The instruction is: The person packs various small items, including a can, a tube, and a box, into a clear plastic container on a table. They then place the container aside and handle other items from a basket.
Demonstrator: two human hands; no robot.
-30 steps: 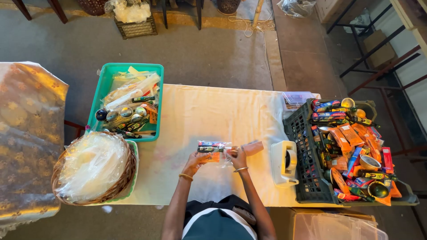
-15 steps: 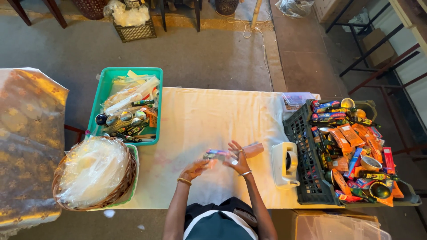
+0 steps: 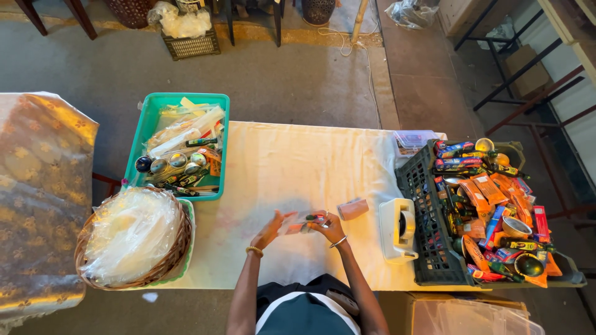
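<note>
Lifted off the desk (image 3: 279, 161) since a second ago, the clear packet (image 3: 299, 223) lies crosswise, right hand (image 3: 328, 227) pinching its end, left hand (image 3: 270, 228) open beside it.

1. On my worktop (image 3: 279, 161), a tub (image 3: 138, 142) of tools sits at the far left.
2. Nearer on that left side, a wicker basket (image 3: 177, 248) holds plastic bags.
3. At the right edge, a crate (image 3: 422, 248) holds packets.
4. Just left of the crate stands a tape dispenser (image 3: 397, 228), with a small roll (image 3: 352, 209) left of it.
</note>
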